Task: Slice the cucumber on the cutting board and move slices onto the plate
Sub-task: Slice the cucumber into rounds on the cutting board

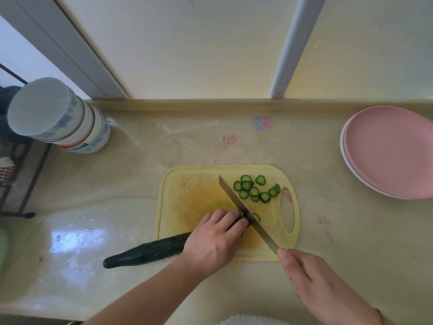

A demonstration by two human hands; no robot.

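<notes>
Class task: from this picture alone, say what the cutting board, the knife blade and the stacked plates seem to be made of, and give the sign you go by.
Cutting board: probably plastic, matte pale yellow, moulded rim groove and handle hole, orange staining.
Knife blade: metal, likely steel, thin, grey, dull sheen.
Stacked plates: smooth pink, soft sheen; plastic or glazed ceramic, cannot tell which.

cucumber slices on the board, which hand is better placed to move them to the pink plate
Probably the right hand. The slices lie on the right part of the board, and the plate sits further right. The left hand holds the cucumber. The right would first have to set down the knife.
</notes>
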